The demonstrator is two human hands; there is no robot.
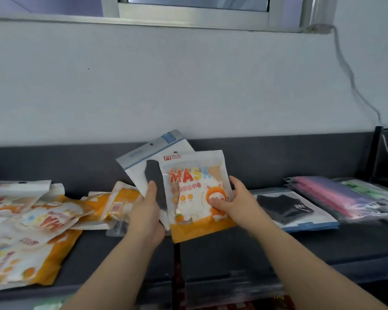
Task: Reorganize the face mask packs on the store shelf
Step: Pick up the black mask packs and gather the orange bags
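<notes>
I hold two mask packs above the dark shelf (233,247). My right hand (233,200) grips an orange and white pack printed MASK (195,198) by its right edge, thumb on the front. Behind it, tilted left, is a white and blue pack with a black mask (148,166). My left hand (147,209) holds that one from below, thumb on its front. The two packs overlap. More orange packs (36,222) lie in a loose pile on the shelf's left part.
A blue and white pack with a black mask (293,209) lies flat to the right. Beyond it lie clear packs of pink and purple masks (336,198) and a green pack (365,186). A grey wall rises behind the shelf. A black post (376,151) stands at the far right.
</notes>
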